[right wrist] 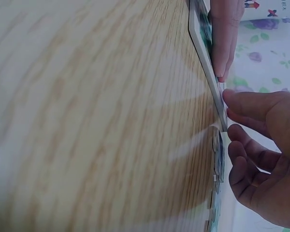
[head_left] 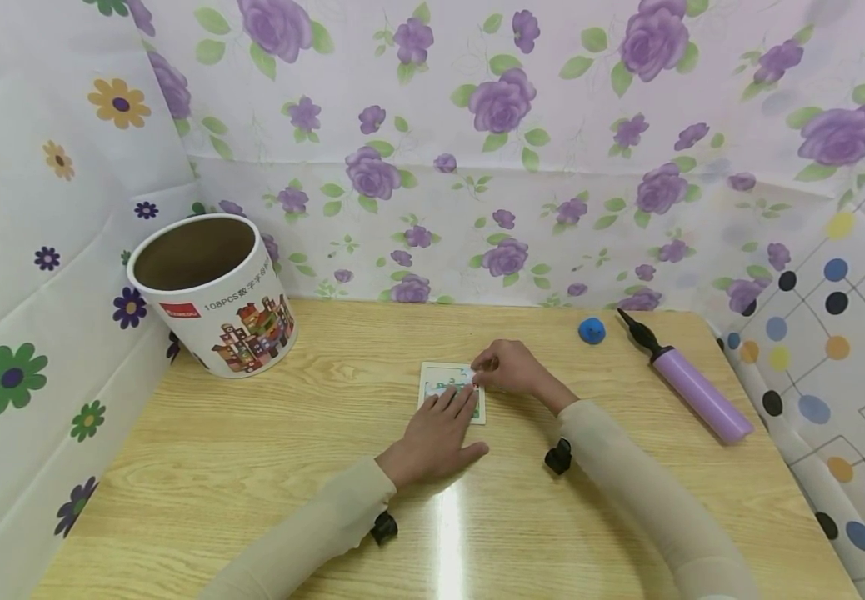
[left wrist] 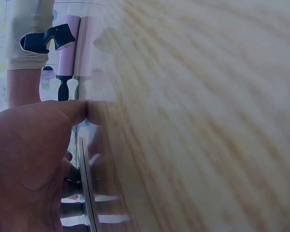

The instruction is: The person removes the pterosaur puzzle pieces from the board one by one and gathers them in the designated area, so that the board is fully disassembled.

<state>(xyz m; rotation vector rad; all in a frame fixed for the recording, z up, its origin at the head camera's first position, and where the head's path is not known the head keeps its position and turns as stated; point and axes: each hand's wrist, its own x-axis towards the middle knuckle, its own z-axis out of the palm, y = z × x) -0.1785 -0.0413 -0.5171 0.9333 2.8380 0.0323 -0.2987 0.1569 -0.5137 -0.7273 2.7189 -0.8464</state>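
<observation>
A small, thin picture board (head_left: pixel 432 375) with a pale border lies flat on the wooden table. Across its lower part rests my left hand (head_left: pixel 436 433), fingers straight and thumb spread onto the tabletop; the palm shows in the left wrist view (left wrist: pixel 29 164). At the upper right corner, my right hand (head_left: pixel 511 367) pinches with thumb and index finger. Those curled fingers (right wrist: pixel 249 104) meet at the end of the board (right wrist: pixel 203 53) in the right wrist view. Whether a separate small piece sits between them is too small to tell. The hands cover much of the picture.
A large white bucket (head_left: pixel 215 292) with printed blocks stands at the back left. Toward the back right sit a small blue lump (head_left: pixel 592 331) and a purple hand pump (head_left: pixel 702 392) with a black nozzle. Floral cloth (head_left: pixel 440 225) hangs behind the table.
</observation>
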